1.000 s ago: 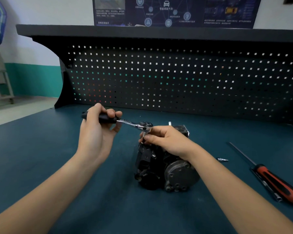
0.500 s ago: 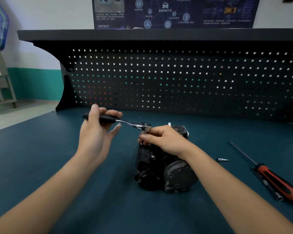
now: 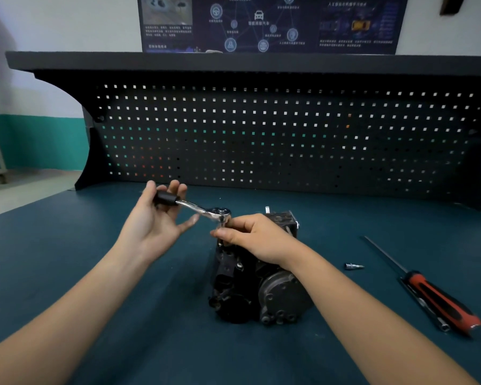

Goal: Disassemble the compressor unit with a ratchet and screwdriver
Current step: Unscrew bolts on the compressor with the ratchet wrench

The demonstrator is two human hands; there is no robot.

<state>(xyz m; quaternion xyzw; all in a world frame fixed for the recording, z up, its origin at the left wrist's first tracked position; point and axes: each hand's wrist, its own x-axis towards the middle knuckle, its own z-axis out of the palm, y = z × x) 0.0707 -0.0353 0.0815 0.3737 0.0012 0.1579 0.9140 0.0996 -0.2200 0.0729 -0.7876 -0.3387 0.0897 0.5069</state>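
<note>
**Compressor** (image 3: 250,279): dark metal unit standing on the tabletop (image 3: 67,259) at centre, near the front edge. A round grey end plate with small bolt holes faces the viewer at lower right. A short bright stud stands up at the far top corner.

**Ratchet** (image 3: 203,209): chrome shaft and head with a black grip. It lies roughly level above the compressor's top left corner. The head sits over that corner and the grip points away to the left.

**Left hand** (image 3: 156,226): raised above the tabletop to the left of the compressor, palm turned toward the viewer. Its fingers (image 3: 178,188) curl loosely round the ratchet's black grip. One digit reaches out under the shaft and is slightly blurred.

**Right hand** (image 3: 256,237): resting on top of the compressor. Its fingers (image 3: 233,222) and thumb are curled in a pinch just under the ratchet head, where the tool meets the unit. The hand hides the fastener itself.

**Screwdriver** (image 3: 439,298): red-and-black handle with a long thin shaft. It lies flat on the tabletop well to the right of the compressor, tip pointing away, and neither hand touches it.

**Small metal bit** (image 3: 353,266): lying loose on the tabletop between the compressor and the screwdriver, apart from both.

**Tabletop**: dark teal mat surface.

**Pegboard** (image 3: 261,134): black perforated back panel rising from the rear of the tabletop, with a flat shelf along its top.

**Poster** (image 3: 270,23): dark blue, with car graphics and circular icons, on the wall above the shelf.
</note>
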